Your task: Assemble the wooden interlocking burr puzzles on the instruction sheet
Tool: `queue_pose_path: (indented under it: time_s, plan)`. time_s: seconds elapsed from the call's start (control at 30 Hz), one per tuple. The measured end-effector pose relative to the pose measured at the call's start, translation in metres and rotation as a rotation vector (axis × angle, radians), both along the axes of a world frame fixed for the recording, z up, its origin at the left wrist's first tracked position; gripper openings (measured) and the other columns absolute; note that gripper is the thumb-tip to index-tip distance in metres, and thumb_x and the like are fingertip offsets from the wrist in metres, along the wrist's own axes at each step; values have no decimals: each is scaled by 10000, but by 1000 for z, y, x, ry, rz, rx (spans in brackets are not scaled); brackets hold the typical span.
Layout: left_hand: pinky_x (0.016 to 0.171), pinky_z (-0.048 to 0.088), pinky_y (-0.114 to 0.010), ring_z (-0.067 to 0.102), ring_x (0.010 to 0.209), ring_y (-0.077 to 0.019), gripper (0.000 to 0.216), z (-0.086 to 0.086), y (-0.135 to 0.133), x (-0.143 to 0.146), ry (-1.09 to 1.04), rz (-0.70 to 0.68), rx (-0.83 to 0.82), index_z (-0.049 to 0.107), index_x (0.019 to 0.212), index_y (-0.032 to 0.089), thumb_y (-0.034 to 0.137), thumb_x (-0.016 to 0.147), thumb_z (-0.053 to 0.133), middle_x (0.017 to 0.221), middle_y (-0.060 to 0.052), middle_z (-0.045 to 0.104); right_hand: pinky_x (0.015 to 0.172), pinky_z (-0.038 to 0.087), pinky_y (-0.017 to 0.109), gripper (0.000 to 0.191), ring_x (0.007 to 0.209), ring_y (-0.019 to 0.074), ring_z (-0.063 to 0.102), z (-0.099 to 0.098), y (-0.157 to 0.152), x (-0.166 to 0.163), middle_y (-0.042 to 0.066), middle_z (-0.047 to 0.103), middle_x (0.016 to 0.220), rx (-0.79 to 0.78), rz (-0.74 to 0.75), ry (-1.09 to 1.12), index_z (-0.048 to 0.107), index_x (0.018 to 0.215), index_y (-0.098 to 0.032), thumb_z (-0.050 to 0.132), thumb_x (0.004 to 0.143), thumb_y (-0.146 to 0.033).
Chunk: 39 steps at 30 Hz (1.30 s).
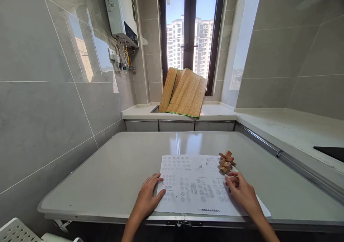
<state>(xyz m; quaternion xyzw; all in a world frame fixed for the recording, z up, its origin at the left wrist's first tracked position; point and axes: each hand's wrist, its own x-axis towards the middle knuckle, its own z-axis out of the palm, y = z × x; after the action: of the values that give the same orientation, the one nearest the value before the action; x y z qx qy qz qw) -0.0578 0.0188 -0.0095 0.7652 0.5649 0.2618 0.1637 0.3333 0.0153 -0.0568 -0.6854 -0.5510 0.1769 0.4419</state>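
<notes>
A white printed sheet (pixel 199 184) full of small diagrams lies flat on the grey table (pixel 107 170) near its front edge. My left hand (pixel 149 197) rests on the sheet's left edge with the fingers stretched flat. My right hand (pixel 242 191) lies on the sheet's right part, fingers loosely curled and holding nothing. Just beyond its fingertips sits a small wooden interlocking puzzle (pixel 226 162) on the sheet's upper right corner, apart from the hand.
A folded bamboo mat (pixel 185 93) leans against the window (pixel 190 30) on the white counter (pixel 268 123) behind the table. A water heater (pixel 120 12) hangs on the left tiled wall. A white plastic stool (pixel 16 231) shows at bottom left.
</notes>
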Motion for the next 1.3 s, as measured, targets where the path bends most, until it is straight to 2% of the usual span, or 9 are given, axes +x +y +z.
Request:
queue_pose_path:
  time_s: [0.23,0.4,0.57,0.73,0.87,1.0,1.13,1.27,1.3]
  plan:
    - [1173,359,-501,428,1410,-293,330,1,0,0,-13,7,10,656,1189,281,386,879,611,1444,-39,571,576,440,322,496,613,266,678,12,27,11,-12,692,605,-35,-194,-52,510,1139,-214,438,862,-619]
    - [1184,337,-515,396,1431,-290,344,1,0,0,6,6,-19,640,1215,280,403,898,587,1469,-34,545,585,463,330,486,738,285,692,21,44,23,63,744,763,-89,-336,-73,517,1097,-221,352,911,-639]
    - [1185,334,-524,402,1427,-294,335,-2,1,-1,4,7,-9,646,1205,279,402,898,590,1466,-38,549,651,492,425,509,819,360,687,24,68,39,150,733,860,-213,-396,-179,565,960,-223,347,893,-678]
    - [1163,375,-512,437,1405,-295,322,-4,2,0,-9,8,28,660,1184,286,405,890,604,1439,-35,576,698,502,439,524,840,361,696,24,84,54,145,733,825,-289,-327,-257,629,853,-224,386,874,-688]
    - [1163,378,-508,449,1397,-292,315,-4,3,1,-3,13,36,666,1174,286,400,885,612,1426,-34,588,671,485,400,447,827,356,700,27,92,61,137,742,769,-285,-245,-276,694,748,-231,459,873,-589]
    - [1157,385,-510,454,1394,-294,312,-4,3,1,2,11,46,665,1178,289,401,892,606,1426,-36,589,669,456,369,421,844,346,690,37,90,57,146,752,801,-181,-203,-257,722,775,-214,445,895,-507]
    - [1154,390,-505,450,1397,-289,310,-4,1,-1,24,16,49,659,1182,290,394,897,596,1431,-32,585,675,444,333,490,795,285,670,53,72,40,90,742,829,-9,-115,-155,705,1012,-235,368,939,-584]
    - [1135,403,-534,414,1418,-312,368,-5,-1,0,34,57,68,626,1250,288,414,909,570,1442,-44,571,633,447,275,527,663,197,611,65,48,9,3,665,728,100,94,32,667,1024,-260,335,952,-663]
    - [1136,391,-554,386,1432,-327,374,-4,-2,3,38,79,95,623,1257,280,411,912,562,1437,-52,572,613,431,275,509,643,189,572,66,44,-1,2,623,707,133,213,196,659,955,-233,399,933,-671]
